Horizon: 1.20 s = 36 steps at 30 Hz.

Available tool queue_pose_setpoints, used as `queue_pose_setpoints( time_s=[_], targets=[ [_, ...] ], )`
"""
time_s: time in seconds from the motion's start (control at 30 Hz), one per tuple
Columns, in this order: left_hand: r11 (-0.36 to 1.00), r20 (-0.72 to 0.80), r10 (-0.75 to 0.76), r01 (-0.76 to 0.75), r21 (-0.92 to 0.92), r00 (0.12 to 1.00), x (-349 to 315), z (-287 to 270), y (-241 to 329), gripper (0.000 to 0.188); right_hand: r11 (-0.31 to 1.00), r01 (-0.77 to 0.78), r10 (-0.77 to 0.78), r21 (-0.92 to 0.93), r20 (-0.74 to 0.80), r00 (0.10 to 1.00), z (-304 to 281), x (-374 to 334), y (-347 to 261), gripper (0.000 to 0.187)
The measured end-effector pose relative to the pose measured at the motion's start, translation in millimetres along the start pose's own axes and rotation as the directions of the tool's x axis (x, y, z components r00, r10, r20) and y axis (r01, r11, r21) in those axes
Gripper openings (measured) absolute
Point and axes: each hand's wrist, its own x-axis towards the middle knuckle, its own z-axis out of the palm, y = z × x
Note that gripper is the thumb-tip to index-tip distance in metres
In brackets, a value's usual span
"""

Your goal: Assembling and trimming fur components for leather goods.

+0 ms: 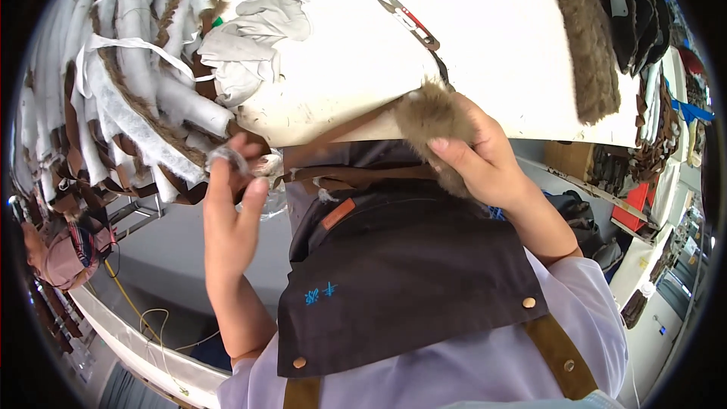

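Note:
My right hand (pixel 488 155) grips a small brown fur piece (pixel 432 117) at the table's front edge, the thumb pressed on it from the near side. From the fur, a flat brown strip (pixel 341 130) runs left along that edge. My left hand (pixel 231 220) is raised left of the apron, its thumb apart from the fingers. Some whitish wispy material (pixel 227 159) is on or around its fingers, which are partly blurred. Red-handled thread snips (pixel 409 21) lie on the white tabletop (pixel 341 53), beyond the fur.
White and brown fur-edged strips (pixel 132 68) are heaped at the left, tied with white bands. Crumpled white gloves (pixel 254 42) rest beside them. A long brown fur strip (pixel 587 45) and black items (pixel 632 15) occupy the right side. Another person (pixel 68 257) is at the far left.

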Motion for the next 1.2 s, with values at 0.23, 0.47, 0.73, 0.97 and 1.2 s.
queue_pose_setpoints(
  time_s=[0.23, 0.47, 0.73, 0.97, 1.2],
  targets=[
    [0.747, 0.104, 0.557, -0.552, 0.371, 0.824, 18.7, 32.3, 11.0, 0.054, 0.786, 0.385, -0.298, -0.483, 0.250, 0.921, 8.2, 0.7, -17.8, 0.035],
    [0.851, 0.527, 0.472, -0.522, -0.060, 0.707, 67.6, 58.9, 9.6, 0.063, 0.732, 0.482, -0.303, -0.481, 0.403, 0.863, 1.7, -0.8, -18.5, 0.036],
    [0.926, 0.602, 0.005, 0.224, -0.304, 0.798, 59.8, 76.8, 3.1, 0.049, 0.983, 0.182, -0.175, -0.005, 0.249, 0.953, -14.1, 2.7, -12.0, 0.042],
    [0.848, 0.584, 0.137, 0.209, -0.486, 0.800, 47.4, 80.6, 5.3, 0.048, 0.683, -0.514, 0.231, 0.519, 0.514, 0.826, -9.7, 21.3, 11.3, 0.049],
    [0.824, 0.337, 0.355, -0.122, -0.554, 0.872, 41.1, 73.7, -4.7, 0.035, 0.406, -0.709, 0.098, 0.576, 0.744, 0.661, 30.4, 15.9, 20.7, 0.052]
  ],
)
